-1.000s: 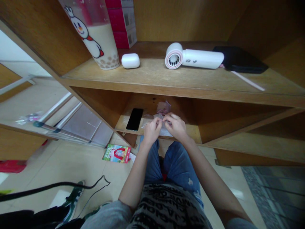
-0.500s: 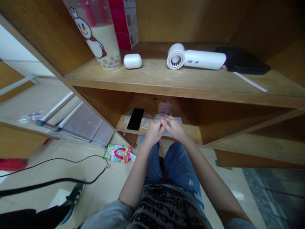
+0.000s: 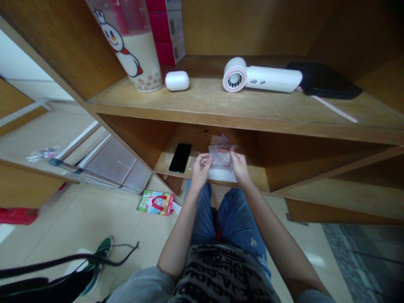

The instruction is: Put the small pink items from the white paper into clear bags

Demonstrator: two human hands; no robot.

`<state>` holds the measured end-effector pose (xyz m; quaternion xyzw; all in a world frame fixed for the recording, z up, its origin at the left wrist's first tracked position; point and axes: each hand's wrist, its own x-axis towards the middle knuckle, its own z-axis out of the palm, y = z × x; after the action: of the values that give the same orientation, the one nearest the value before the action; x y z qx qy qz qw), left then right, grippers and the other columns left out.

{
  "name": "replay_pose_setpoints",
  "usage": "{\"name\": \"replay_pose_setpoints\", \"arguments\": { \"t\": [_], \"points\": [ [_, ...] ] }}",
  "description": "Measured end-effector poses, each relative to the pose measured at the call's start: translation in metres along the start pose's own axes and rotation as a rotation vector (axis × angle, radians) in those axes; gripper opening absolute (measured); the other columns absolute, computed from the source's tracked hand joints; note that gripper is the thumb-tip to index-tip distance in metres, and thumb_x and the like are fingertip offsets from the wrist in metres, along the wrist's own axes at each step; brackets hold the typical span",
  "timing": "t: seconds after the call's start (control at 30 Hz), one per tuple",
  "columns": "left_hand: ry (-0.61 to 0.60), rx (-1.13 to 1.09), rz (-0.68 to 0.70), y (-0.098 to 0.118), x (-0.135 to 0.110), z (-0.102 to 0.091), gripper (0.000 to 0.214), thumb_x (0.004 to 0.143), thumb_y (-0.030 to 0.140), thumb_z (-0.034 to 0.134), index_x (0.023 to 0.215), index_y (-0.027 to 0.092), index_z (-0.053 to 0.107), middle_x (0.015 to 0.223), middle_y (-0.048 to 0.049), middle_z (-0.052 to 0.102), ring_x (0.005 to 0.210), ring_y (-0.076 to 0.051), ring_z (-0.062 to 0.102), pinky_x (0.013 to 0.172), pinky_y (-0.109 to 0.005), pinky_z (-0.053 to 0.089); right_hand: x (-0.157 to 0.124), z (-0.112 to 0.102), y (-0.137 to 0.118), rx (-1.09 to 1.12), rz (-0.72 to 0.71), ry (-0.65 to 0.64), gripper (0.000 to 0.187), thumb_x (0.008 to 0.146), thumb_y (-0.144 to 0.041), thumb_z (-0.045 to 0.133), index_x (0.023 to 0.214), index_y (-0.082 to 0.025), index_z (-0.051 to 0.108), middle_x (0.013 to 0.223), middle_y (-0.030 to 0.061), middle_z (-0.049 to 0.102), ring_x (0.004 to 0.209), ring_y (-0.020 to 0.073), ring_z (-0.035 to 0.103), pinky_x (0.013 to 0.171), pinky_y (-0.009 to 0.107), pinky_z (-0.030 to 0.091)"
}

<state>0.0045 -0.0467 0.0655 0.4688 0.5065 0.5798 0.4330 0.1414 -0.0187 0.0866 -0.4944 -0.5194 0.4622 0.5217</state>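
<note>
My left hand (image 3: 200, 171) and my right hand (image 3: 239, 168) hold opposite edges of a small clear plastic bag (image 3: 221, 155) with pink inside it, just above the lower wooden shelf (image 3: 166, 160). Behind the bag lies a pinkish wrapped packet (image 3: 220, 139). Under my hands, a flat piece of clear or white plastic (image 3: 225, 175) rests near the shelf's front edge. A black smartphone (image 3: 180, 158) lies face up to the left of my left hand.
The upper shelf holds a bubble-tea-shaped container (image 3: 135, 54), a white earbud case (image 3: 177, 81), a white hair dryer (image 3: 252, 78), a black flat case (image 3: 323, 81), and stacked red boxes (image 3: 166, 31). A printed card (image 3: 155, 202) lies on the tiled floor below, with a black cable and a green shoe (image 3: 101, 263).
My hands have drawn apart, and the clear bag now spreads open between them, slightly higher. The black cable on the floor has shifted.
</note>
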Motion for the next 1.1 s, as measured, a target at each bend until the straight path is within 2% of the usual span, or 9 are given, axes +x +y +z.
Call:
{"name": "replay_pose_setpoints", "arguments": {
  "t": [0.17, 0.37, 0.47, 0.6, 0.7, 0.9, 1.1],
  "points": [
    [0.036, -0.014, 0.051, 0.013, 0.000, 0.001, 0.024, 0.079, 0.035, 0.059, 0.093, 0.015, 0.055, 0.070, -0.0010, 0.063, 0.064, -0.010, 0.060, 0.063, -0.021, 0.045, -0.002, 0.002, 0.010, 0.175, 0.155, 0.063, 0.053, 0.073, -0.068, 0.048, 0.073, -0.018, 0.067, 0.050, -0.0021, 0.048, 0.043, 0.0079, 0.039, 0.038, 0.019, 0.030],
    [0.019, 0.004, 0.118, 0.029, -0.005, 0.002, 0.024, 0.081, 0.032, 0.057, 0.098, 0.016, 0.053, 0.077, -0.0035, 0.065, 0.072, -0.011, 0.061, 0.068, -0.022, 0.046, -0.004, 0.009, 0.020, 0.538, 0.298, -0.014, 0.042, 0.079, -0.059, 0.048, 0.084, -0.020, 0.064, 0.060, -0.0044, 0.048, 0.035, 0.0021, 0.022, 0.030, 0.017, 0.017],
    [0.020, 0.095, 0.179, 0.034, -0.010, 0.002, 0.021, 0.083, 0.032, 0.055, 0.098, 0.017, 0.054, 0.084, -0.0046, 0.065, 0.077, -0.012, 0.061, 0.071, -0.022, 0.046, -0.007, 0.014, 0.020, 0.656, 0.366, -0.048, 0.036, 0.082, -0.055, 0.047, 0.089, -0.022, 0.061, 0.059, -0.0056, 0.048, 0.033, 0.0026, 0.020, 0.029, 0.017, 0.017],
    [0.001, 0.252, 0.271, 0.041, -0.014, 0.001, 0.020, 0.085, 0.032, 0.053, 0.098, 0.018, 0.056, 0.092, -0.0050, 0.064, 0.083, -0.013, 0.061, 0.076, -0.024, 0.047, -0.008, 0.018, 0.018, 0.788, 0.422, -0.070, 0.028, 0.084, -0.049, 0.047, 0.087, -0.022, 0.058, 0.050, -0.0087, 0.038, 0.031, 0.0030, 0.019, 0.029, 0.016, 0.017],
    [-0.017, 0.331, 0.313, 0.042, -0.015, 0.000, 0.019, 0.085, 0.032, 0.052, 0.098, 0.019, 0.057, 0.093, -0.0047, 0.065, 0.082, -0.013, 0.061, 0.077, -0.025, 0.047, -0.008, 0.018, 0.017, 0.835, 0.457, -0.088, 0.027, 0.085, -0.046, 0.047, 0.079, -0.021, 0.055, 0.048, -0.0091, 0.037, 0.031, 0.0029, 0.019, 0.029, 0.015, 0.017],
    [-0.023, 0.390, 0.340, 0.041, -0.016, -0.001, 0.021, 0.086, 0.031, 0.051, 0.102, 0.019, 0.058, 0.095, -0.0053, 0.064, 0.083, -0.013, 0.060, 0.078, -0.025, 0.047, -0.006, 0.018, 0.021, 0.825, 0.439, -0.107, 0.031, 0.084, -0.047, 0.049, 0.069, -0.021, 0.048, 0.044, -0.0102, 0.031, 0.030, 0.0027, 0.019, 0.028, 0.014, 0.016],
    [0.057, 0.389, 0.231, 0.040, -0.011, -0.002, 0.026, 0.083, 0.035, 0.054, 0.105, 0.019, 0.054, 0.084, -0.0020, 0.064, 0.067, -0.010, 0.058, 0.067, -0.021, 0.046, -0.009, 0.019, 0.025, 0.780, 0.469, -0.078, 0.028, 0.080, -0.045, 0.054, 0.069, -0.020, 0.052, 0.043, -0.0108, 0.029, 0.030, 0.0022, 0.016, 0.028, 0.014, 0.013]
  ]
}}
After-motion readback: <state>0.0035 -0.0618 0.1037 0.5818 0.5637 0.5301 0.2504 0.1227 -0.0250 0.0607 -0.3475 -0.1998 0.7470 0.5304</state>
